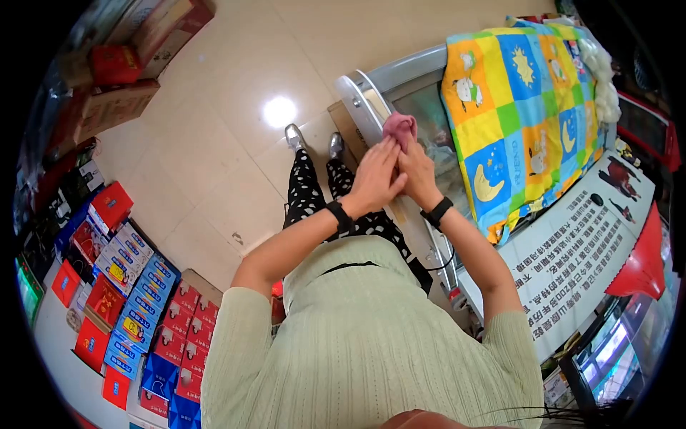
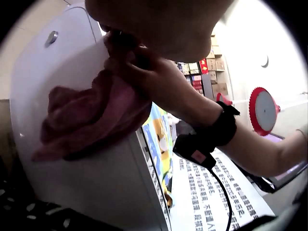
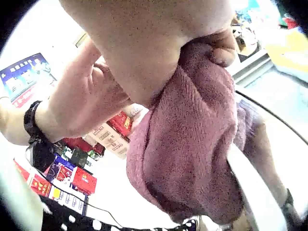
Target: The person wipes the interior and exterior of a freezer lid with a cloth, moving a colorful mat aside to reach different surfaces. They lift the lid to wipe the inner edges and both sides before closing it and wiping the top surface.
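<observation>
A pink cloth [image 1: 400, 129] is bunched on the white rim of a chest freezer [image 1: 357, 96]. My right hand [image 1: 419, 171] grips the cloth from the right; in the left wrist view its fingers [image 2: 139, 62] pinch the cloth [image 2: 86, 115] against the freezer's white corner [image 2: 96, 183]. My left hand [image 1: 375, 179] lies over the right hand with straight fingers that reach up to the cloth. In the right wrist view the cloth [image 3: 192, 144] hangs from my right hand [image 3: 144, 43], with the left hand [image 3: 82, 101] close beside it. Both wrists wear black bands.
A bright patchwork blanket [image 1: 522, 107] covers the freezer lid to the right. Beyond it lies a white sheet with printed text [image 1: 579, 250]. Rows of red and blue boxes [image 1: 136, 286] line the floor at left, and cardboard cartons [image 1: 121, 50] stand at the far left.
</observation>
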`<act>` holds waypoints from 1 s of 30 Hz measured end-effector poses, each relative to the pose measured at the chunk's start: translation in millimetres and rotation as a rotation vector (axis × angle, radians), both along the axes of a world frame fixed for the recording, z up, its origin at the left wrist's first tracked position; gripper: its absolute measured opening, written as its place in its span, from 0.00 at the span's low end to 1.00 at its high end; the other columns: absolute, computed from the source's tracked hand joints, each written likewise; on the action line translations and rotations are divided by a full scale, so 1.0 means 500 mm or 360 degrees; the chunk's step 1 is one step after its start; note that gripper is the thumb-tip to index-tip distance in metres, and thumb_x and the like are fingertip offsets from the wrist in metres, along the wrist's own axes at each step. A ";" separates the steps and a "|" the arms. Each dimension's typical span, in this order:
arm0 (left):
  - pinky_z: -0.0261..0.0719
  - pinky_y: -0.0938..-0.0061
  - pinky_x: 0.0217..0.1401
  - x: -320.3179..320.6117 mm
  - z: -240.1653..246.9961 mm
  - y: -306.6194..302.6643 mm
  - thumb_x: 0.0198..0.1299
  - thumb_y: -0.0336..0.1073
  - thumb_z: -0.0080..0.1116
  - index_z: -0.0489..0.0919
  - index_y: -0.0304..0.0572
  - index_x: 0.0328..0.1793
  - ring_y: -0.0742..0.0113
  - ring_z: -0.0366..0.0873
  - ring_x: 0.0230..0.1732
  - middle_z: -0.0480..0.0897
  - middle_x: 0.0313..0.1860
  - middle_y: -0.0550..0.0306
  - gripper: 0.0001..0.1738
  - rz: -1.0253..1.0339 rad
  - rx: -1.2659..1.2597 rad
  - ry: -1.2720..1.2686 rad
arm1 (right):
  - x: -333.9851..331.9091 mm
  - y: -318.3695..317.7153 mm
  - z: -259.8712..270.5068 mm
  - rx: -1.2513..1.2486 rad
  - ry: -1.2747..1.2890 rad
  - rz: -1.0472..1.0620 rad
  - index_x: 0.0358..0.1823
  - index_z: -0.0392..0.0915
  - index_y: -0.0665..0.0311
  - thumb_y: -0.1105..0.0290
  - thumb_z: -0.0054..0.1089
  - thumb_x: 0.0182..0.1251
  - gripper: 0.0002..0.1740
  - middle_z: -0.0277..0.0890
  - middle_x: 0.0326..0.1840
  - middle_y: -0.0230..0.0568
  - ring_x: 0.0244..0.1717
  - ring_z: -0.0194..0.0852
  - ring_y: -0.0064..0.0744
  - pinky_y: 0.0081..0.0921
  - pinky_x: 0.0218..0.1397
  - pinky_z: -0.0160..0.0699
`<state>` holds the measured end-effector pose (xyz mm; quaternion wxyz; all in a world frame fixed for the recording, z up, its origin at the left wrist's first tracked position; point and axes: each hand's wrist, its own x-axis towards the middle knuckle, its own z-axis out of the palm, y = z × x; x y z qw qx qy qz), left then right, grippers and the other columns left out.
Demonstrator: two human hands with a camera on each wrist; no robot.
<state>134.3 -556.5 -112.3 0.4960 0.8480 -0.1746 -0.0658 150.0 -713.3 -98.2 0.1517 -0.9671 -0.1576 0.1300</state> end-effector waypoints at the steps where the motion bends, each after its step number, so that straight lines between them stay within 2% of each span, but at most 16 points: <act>1: 0.57 0.50 0.81 0.012 0.009 0.003 0.67 0.48 0.55 0.70 0.21 0.69 0.36 0.65 0.76 0.71 0.71 0.29 0.35 0.0021 -0.0002 0.0024 | 0.011 0.005 -0.007 0.0003 -0.0019 0.0000 0.61 0.78 0.58 0.64 0.62 0.60 0.25 0.73 0.64 0.50 0.53 0.79 0.51 0.42 0.46 0.84; 5: 0.57 0.50 0.81 0.103 -0.006 0.036 0.68 0.48 0.54 0.70 0.21 0.69 0.34 0.64 0.76 0.70 0.72 0.27 0.35 0.0049 0.0183 0.0089 | 0.101 0.048 -0.065 0.0125 -0.0138 0.0044 0.57 0.79 0.59 0.63 0.60 0.61 0.22 0.75 0.60 0.54 0.48 0.81 0.54 0.43 0.44 0.84; 6: 0.61 0.52 0.79 0.132 -0.027 0.046 0.66 0.47 0.56 0.76 0.23 0.62 0.36 0.72 0.69 0.77 0.65 0.29 0.31 0.0165 0.0165 -0.0028 | 0.128 0.060 -0.087 0.0148 -0.0200 0.0089 0.56 0.79 0.60 0.63 0.59 0.61 0.21 0.75 0.59 0.55 0.46 0.82 0.56 0.44 0.43 0.84; 8: 0.74 0.51 0.67 0.192 -0.053 0.071 0.68 0.47 0.54 0.80 0.28 0.54 0.36 0.79 0.58 0.83 0.55 0.32 0.25 0.0266 0.0106 -0.0154 | 0.184 0.087 -0.122 0.0199 -0.0178 0.0060 0.54 0.79 0.61 0.63 0.59 0.62 0.20 0.75 0.58 0.57 0.45 0.82 0.57 0.44 0.44 0.83; 9: 0.74 0.51 0.67 0.224 -0.058 0.079 0.68 0.47 0.54 0.80 0.28 0.54 0.36 0.79 0.58 0.83 0.55 0.32 0.25 0.0248 0.0111 -0.0153 | 0.206 0.099 -0.136 0.0248 -0.0158 0.0033 0.52 0.79 0.63 0.62 0.59 0.63 0.18 0.75 0.58 0.58 0.44 0.82 0.58 0.45 0.44 0.83; 11: 0.78 0.49 0.52 0.258 -0.045 0.090 0.69 0.48 0.52 0.81 0.31 0.43 0.36 0.81 0.47 0.84 0.44 0.35 0.22 0.0250 0.0213 0.0166 | 0.230 0.124 -0.138 0.0304 -0.0014 -0.0093 0.52 0.76 0.66 0.62 0.57 0.65 0.19 0.76 0.56 0.62 0.42 0.81 0.61 0.48 0.43 0.82; 12: 0.78 0.49 0.52 0.265 -0.037 0.089 0.69 0.48 0.52 0.81 0.31 0.43 0.36 0.81 0.47 0.84 0.44 0.35 0.22 0.0243 0.0213 0.0159 | 0.242 0.132 -0.141 0.0356 0.0100 -0.0191 0.52 0.72 0.69 0.61 0.55 0.68 0.19 0.76 0.55 0.67 0.41 0.80 0.63 0.52 0.42 0.81; 13: 0.78 0.49 0.49 0.264 -0.027 0.084 0.70 0.48 0.51 0.80 0.32 0.40 0.36 0.81 0.44 0.84 0.42 0.35 0.22 0.0213 0.0260 0.0145 | 0.224 0.140 -0.140 0.0614 0.0079 -0.0439 0.61 0.67 0.73 0.61 0.56 0.66 0.28 0.73 0.58 0.70 0.48 0.79 0.66 0.52 0.43 0.81; 15: 0.78 0.50 0.46 0.243 -0.003 0.074 0.69 0.47 0.52 0.79 0.32 0.33 0.37 0.81 0.41 0.84 0.39 0.37 0.22 0.0124 0.0352 0.0197 | 0.163 0.136 -0.108 0.0511 -0.0046 -0.0421 0.65 0.64 0.73 0.61 0.58 0.65 0.31 0.69 0.61 0.73 0.52 0.77 0.67 0.51 0.44 0.82; 17: 0.78 0.50 0.48 0.185 0.020 0.063 0.68 0.47 0.53 0.80 0.32 0.36 0.38 0.81 0.43 0.84 0.40 0.37 0.22 -0.0027 0.0289 0.0234 | 0.092 0.125 -0.024 0.0326 0.0003 -0.0348 0.72 0.61 0.71 0.60 0.62 0.61 0.40 0.57 0.71 0.78 0.61 0.71 0.71 0.48 0.48 0.85; 18: 0.78 0.51 0.50 0.154 0.035 0.055 0.67 0.48 0.55 0.80 0.31 0.38 0.39 0.81 0.44 0.84 0.41 0.37 0.21 -0.0152 0.0213 0.0262 | 0.039 0.095 -0.034 0.0226 -0.0133 -0.0271 0.74 0.62 0.67 0.61 0.65 0.58 0.42 0.53 0.74 0.79 0.62 0.71 0.70 0.45 0.48 0.87; 20: 0.78 0.51 0.53 0.083 0.040 0.023 0.67 0.47 0.56 0.79 0.30 0.44 0.36 0.80 0.48 0.82 0.45 0.34 0.21 -0.0293 0.0152 0.0033 | -0.037 0.037 -0.023 0.0194 -0.0130 -0.0195 0.76 0.63 0.65 0.60 0.65 0.59 0.43 0.52 0.75 0.80 0.63 0.72 0.68 0.42 0.46 0.87; 22: 0.68 0.50 0.74 0.035 0.055 -0.006 0.66 0.53 0.57 0.77 0.20 0.57 0.33 0.77 0.63 0.80 0.59 0.25 0.34 -0.0431 0.0312 -0.0074 | -0.087 0.002 -0.014 0.0139 -0.0032 -0.0228 0.76 0.63 0.64 0.60 0.62 0.61 0.41 0.52 0.75 0.81 0.62 0.73 0.67 0.41 0.46 0.88; 25: 0.66 0.49 0.75 0.043 0.068 -0.022 0.66 0.55 0.57 0.77 0.19 0.58 0.32 0.77 0.64 0.80 0.59 0.25 0.36 -0.0535 0.0469 -0.0225 | -0.084 -0.004 -0.024 0.0135 0.0047 -0.0242 0.76 0.65 0.63 0.61 0.59 0.64 0.38 0.53 0.75 0.82 0.58 0.77 0.65 0.40 0.44 0.88; 27: 0.71 0.50 0.70 0.071 0.063 -0.012 0.66 0.55 0.57 0.78 0.19 0.56 0.31 0.78 0.60 0.80 0.56 0.24 0.36 -0.0538 0.0539 -0.0168 | -0.064 0.009 -0.043 0.0287 -0.0017 -0.0245 0.72 0.67 0.68 0.63 0.57 0.64 0.35 0.57 0.72 0.83 0.49 0.83 0.60 0.42 0.41 0.87; 30: 0.75 0.50 0.63 0.130 0.048 0.011 0.66 0.55 0.58 0.79 0.20 0.54 0.33 0.80 0.53 0.82 0.49 0.26 0.35 -0.0497 0.0533 -0.0127 | 0.002 0.046 -0.071 0.0308 -0.0076 -0.0302 0.69 0.68 0.74 0.64 0.56 0.63 0.33 0.61 0.68 0.83 0.43 0.84 0.59 0.43 0.40 0.87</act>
